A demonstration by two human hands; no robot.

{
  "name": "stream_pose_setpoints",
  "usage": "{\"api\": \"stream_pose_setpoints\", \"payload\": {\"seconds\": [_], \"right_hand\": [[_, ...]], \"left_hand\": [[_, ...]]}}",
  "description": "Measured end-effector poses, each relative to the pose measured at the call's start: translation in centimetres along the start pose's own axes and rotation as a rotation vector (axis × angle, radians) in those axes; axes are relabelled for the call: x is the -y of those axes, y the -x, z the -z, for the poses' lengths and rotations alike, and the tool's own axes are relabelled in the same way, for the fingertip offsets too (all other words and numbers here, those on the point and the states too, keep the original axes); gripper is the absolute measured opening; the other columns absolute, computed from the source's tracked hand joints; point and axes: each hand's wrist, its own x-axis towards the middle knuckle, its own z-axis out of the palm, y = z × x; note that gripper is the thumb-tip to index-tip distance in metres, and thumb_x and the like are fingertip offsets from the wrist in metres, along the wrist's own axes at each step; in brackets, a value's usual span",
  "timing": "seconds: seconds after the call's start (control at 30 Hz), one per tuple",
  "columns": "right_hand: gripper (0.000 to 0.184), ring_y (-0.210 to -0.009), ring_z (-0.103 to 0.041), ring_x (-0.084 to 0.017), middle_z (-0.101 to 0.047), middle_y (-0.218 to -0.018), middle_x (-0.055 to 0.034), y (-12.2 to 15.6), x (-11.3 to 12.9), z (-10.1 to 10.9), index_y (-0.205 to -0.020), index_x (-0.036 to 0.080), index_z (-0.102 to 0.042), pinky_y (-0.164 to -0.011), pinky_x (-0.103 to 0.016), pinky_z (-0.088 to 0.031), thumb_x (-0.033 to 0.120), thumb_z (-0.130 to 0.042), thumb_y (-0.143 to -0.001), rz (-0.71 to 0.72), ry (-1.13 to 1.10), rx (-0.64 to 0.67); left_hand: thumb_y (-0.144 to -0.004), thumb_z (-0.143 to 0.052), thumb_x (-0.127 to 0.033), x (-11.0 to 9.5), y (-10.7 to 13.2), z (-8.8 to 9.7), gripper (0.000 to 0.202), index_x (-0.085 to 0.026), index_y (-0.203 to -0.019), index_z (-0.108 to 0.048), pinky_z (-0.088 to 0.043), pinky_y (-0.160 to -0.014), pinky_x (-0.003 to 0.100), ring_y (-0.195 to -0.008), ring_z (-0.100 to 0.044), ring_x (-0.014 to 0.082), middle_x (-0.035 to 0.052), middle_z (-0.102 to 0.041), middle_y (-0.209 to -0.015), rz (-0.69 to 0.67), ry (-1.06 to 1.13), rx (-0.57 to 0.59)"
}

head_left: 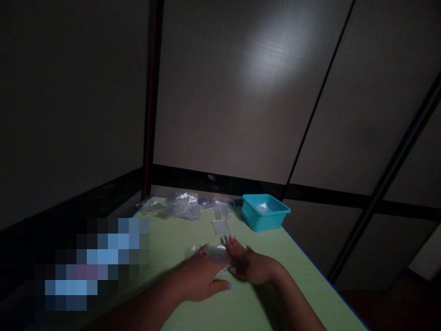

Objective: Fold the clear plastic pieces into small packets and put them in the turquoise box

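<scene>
A clear plastic bag [217, 252] lies on the pale green table, partly covered by both hands. My left hand [201, 276] rests over its near left part, palm down, with the fingers reaching forward and the thumb apart. From the right, my right hand [253, 265] touches the bag's right edge, its fingers stretched out and the thumb spread. No grip on the plastic shows in either hand. Just beyond my right fingertips is a small, flat, whitish square packet [220, 227]; its contents are too dim to make out.
Crumpled clear plastic bags [184, 206] lie along the far edge of the table [296, 276]. At the far right corner stands a turquoise plastic basin [265, 220] with something whitish inside. Dark panelled walls [223, 115] rise behind. A blurred-out patch hides the left side.
</scene>
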Motion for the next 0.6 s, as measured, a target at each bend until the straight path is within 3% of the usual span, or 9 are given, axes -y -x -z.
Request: {"api": "stream_pose_setpoints", "payload": {"seconds": [0.6], "right_hand": [[0.069, -0.134, -0.003, -0.021, -0.002, -0.146, -0.0030, -0.51, -0.32, -0.81, -0.140, 0.026, 0.000, -0.105, -0.051, 0.000, 0.023, -0.039, -0.084, 0.080, -0.078, -0.038]], "left_hand": [[-0.080, -0.054, -0.042, 0.17, 0.00, -0.20, 0.050, -0.030, -0.126, -0.038, -0.023, -0.103, 0.048, -0.121, -0.040, 0.0261, 0.0035, -0.042, -0.134, 0.026, -0.012, 0.016]]}}
